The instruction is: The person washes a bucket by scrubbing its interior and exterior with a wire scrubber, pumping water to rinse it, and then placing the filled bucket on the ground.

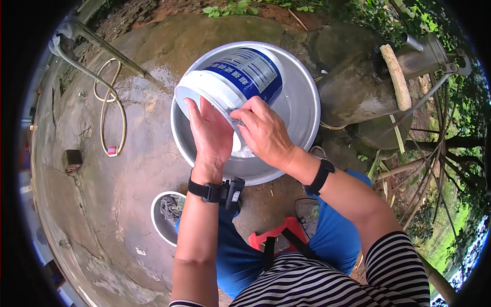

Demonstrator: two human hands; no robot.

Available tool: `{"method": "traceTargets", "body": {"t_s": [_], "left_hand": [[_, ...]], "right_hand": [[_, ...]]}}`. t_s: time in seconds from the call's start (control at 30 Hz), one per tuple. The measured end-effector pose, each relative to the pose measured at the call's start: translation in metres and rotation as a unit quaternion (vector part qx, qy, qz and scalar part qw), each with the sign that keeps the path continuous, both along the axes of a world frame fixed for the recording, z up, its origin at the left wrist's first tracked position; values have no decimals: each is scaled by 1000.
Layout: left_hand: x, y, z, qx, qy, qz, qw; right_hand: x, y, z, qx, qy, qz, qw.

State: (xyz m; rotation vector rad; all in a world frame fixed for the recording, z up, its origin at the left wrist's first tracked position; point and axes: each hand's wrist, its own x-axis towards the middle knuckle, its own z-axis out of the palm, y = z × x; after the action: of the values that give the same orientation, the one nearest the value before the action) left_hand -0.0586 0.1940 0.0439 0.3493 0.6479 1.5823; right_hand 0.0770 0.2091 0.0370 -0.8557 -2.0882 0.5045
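Note:
A white plastic bucket (210, 84) with a blue printed label lies tilted in a large metal basin (313, 97), its mouth toward me. My left hand (212, 133) is at the mouth, palm up, holding the bucket by its lower rim; some fingertips are hidden inside. Pinched in my right hand (265, 130) is a grey steel wool scrubber (236, 116), pressed against the outside of the rim. A little water shows in the basin beneath the bucket.
A small white bucket (155, 217) with dark cloth-like contents stands at lower left. A hose (124, 120) lies coiled on wet concrete. On the right, a corncob-like piece (396, 77) rests by a metal pipe fixture (424, 59). A red stool (276, 230) is between my legs.

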Motion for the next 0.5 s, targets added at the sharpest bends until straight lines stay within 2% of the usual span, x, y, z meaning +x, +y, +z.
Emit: {"method": "traceTargets", "body": {"t_s": [0.07,0.13,0.2,0.33,0.4,0.47,0.5], "left_hand": [[7,-5,0,-23,-32,-14,999],[23,-9,-5,-12,64,-39,997],[18,-9,-7,-44,30,-43,998],[0,-5,-3,-5,-50,-29,998],[8,-8,-2,-24,-10,-21,999],[19,-7,-6,-9,81,-28,996],[19,-7,-6,-14,68,-25,997]], "right_hand": [[-3,13,9,3,8,-14,1000],[0,25,14,-9,3,-41,999],[3,10,8,-25,-9,-31,999],[0,-3,5,-10,6,-4,1000],[-3,11,9,17,8,-11,1000],[-2,18,13,15,-5,-43,999],[1,13,9,20,-14,-32,999]]}}
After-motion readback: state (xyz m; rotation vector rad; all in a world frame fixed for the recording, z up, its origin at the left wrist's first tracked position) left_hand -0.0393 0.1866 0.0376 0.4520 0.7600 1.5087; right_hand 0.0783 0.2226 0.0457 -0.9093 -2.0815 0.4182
